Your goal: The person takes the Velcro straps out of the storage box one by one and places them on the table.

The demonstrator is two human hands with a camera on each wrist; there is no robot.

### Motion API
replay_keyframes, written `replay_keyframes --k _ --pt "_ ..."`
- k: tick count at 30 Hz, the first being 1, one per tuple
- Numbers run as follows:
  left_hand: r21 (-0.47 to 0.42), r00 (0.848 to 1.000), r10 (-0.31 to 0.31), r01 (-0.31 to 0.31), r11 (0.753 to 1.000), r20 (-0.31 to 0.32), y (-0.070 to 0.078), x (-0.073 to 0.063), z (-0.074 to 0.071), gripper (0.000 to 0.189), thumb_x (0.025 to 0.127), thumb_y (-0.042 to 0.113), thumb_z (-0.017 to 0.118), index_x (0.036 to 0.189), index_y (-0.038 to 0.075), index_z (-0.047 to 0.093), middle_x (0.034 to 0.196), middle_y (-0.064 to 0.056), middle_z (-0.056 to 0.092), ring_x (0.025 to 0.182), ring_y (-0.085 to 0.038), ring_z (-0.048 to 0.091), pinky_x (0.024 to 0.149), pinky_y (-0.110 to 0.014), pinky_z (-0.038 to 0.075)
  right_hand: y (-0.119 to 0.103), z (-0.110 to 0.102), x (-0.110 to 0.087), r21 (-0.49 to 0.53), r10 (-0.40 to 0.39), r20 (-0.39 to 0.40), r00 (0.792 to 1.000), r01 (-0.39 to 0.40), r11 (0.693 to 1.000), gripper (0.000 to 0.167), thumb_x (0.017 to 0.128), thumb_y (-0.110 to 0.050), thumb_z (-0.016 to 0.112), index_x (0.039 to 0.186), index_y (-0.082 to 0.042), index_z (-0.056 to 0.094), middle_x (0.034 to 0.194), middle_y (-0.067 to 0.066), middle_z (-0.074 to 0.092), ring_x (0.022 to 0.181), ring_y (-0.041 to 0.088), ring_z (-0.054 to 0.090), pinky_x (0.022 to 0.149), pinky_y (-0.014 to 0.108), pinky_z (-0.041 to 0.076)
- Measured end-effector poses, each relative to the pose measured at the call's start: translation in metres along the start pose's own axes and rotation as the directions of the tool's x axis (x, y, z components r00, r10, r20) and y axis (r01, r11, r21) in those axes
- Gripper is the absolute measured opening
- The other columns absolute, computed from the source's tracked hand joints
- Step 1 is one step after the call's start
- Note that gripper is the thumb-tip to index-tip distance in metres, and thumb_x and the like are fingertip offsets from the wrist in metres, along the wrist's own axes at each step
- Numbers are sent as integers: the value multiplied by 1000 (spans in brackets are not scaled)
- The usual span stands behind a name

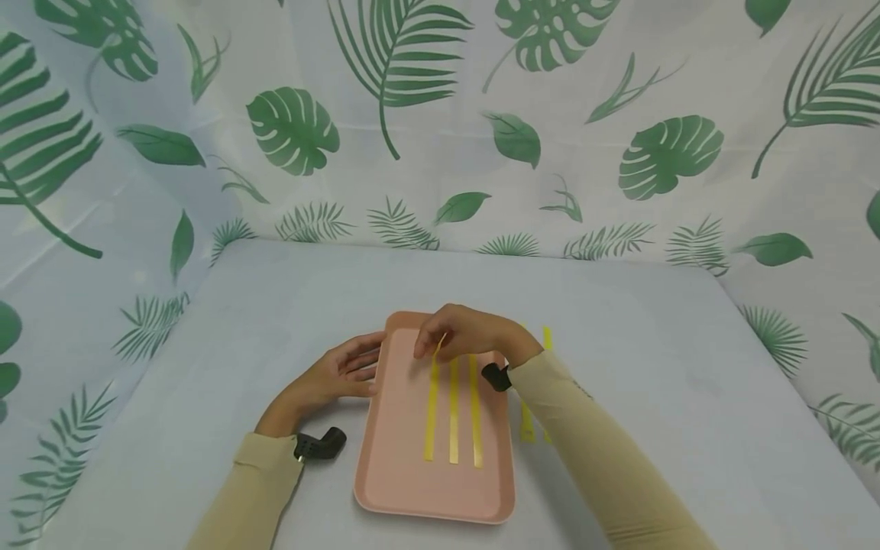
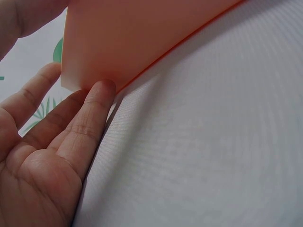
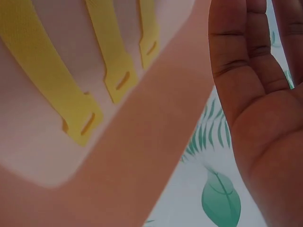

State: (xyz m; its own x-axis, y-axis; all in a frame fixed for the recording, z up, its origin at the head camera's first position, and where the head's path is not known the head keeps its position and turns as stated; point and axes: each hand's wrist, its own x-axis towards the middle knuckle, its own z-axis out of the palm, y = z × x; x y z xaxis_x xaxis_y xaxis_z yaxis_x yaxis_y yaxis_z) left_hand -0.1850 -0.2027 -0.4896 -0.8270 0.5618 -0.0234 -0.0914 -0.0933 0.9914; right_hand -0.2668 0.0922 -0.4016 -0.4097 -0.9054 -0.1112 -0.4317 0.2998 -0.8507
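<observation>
A pink tray [image 1: 395,458] holds three long yellow straps lying side by side, and a slot shows in each strap's wider end in the right wrist view. Over the tray's far part, my right hand [image 1: 470,332] bends its fingers and thumb around the upper part of the leftmost yellow strap [image 1: 431,412], whose tip it hides. The middle strap [image 1: 454,420] and the right-hand strap [image 1: 476,428] lie flat. My left hand [image 1: 337,374] rests by the tray's left side, fingers extended, with fingertips [image 2: 102,90] against the outer wall near the table.
Two more yellow straps [image 1: 526,424] lie on the table right of the tray, partly behind my right forearm. Pale cloth covers the table [image 1: 296,290]. A leaf-patterned curtain [image 1: 440,176] hangs along the back and sides. Each wrist carries a black camera [image 1: 321,443].
</observation>
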Motion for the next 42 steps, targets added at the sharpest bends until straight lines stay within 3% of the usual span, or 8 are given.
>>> replay_keyframes --k 9,14,19,27,34,42 --pt "-18 1000 -2 2 1000 8 2 2 2 96 89 -6 81 167 -8 25 171 -32 29 158 -49 31 115 -30 52 4 6 5 -5 41 23 999 -41 999 21 88 17 70 106 8 76 106 15 77 97 26 70 88 29 60" --pt "-18 1000 9 -9 1000 17 3 3 2 96 89 -7 81 167 -9 25 171 -32 29 157 -49 31 115 -30 51 9 9 6 15 108 26 994 -108 994 31 87 21 60 106 5 79 95 13 75 89 16 65 83 25 55" --pt "-13 1000 13 -13 1000 18 4 3 2 96 89 -5 81 167 -9 26 171 -32 30 157 -49 32 115 -31 52 13 10 9 16 178 44 983 -179 984 27 87 18 72 107 2 81 93 7 72 86 10 60 80 22 55" --pt "-32 1000 9 -9 999 18 4 3 2 97 88 -6 82 167 -10 24 170 -34 29 156 -50 33 114 -31 52 16 14 13 -134 240 23 971 -235 963 34 83 18 74 99 -10 85 86 -6 71 78 7 55 71 19 49" --pt "-31 1000 8 -7 1000 15 3 2 1 97 89 -5 81 167 -10 24 170 -34 29 156 -50 33 114 -31 52 19 15 14 -141 178 43 983 -171 975 27 83 17 76 96 -5 83 85 -4 74 69 7 50 64 20 42" --pt "-29 1000 7 -7 1000 13 2 1 2 96 90 -5 80 167 -10 23 170 -34 28 156 -51 33 114 -32 53 21 18 18 -130 98 58 994 -90 988 23 83 19 74 90 -2 79 90 3 78 71 5 50 66 20 43"
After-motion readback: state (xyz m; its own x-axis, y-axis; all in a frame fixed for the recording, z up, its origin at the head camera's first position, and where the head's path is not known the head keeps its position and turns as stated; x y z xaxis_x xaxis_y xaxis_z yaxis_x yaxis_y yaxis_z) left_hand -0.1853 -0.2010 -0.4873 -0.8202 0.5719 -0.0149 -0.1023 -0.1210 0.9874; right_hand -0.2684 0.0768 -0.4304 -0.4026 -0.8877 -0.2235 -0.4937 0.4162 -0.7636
